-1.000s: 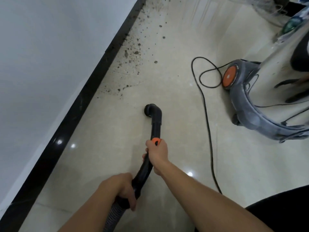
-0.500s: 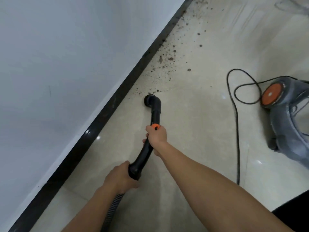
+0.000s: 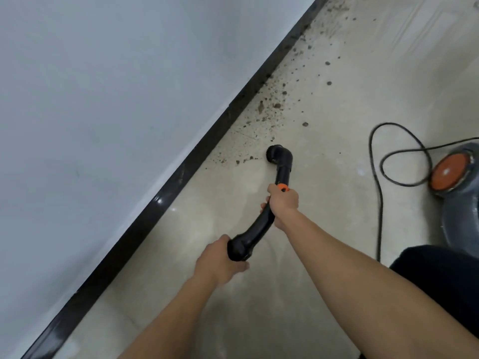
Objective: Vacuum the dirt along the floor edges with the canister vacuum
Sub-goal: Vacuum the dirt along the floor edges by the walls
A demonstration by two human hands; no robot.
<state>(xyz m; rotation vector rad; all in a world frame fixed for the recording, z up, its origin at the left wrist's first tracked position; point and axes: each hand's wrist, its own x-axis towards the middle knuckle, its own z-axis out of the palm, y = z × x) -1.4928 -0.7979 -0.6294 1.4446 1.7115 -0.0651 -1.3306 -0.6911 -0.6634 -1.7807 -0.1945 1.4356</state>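
A black vacuum wand [image 3: 261,221] with a curved brush nozzle [image 3: 276,154] points at the floor near the wall. My right hand [image 3: 283,203] grips the wand just below its orange button. My left hand [image 3: 220,263] grips the wand's thick rear end, where the hose joins; the hose is hidden under my arm. Brown dirt crumbs [image 3: 274,99] lie scattered along the black skirting board [image 3: 166,193], the nearest specks just left of the nozzle. The grey canister vacuum [image 3: 456,187] with an orange wheel cap stands at the right edge.
A black power cord [image 3: 375,161] loops on the beige tiled floor [image 3: 337,203] between the nozzle and the canister. A white wall [image 3: 103,99] fills the left. My dark-clothed knee [image 3: 440,275] shows at lower right.
The nozzle has moved up along the floor to the near edge of the dirt. The view has shifted so the canister sits farther right.
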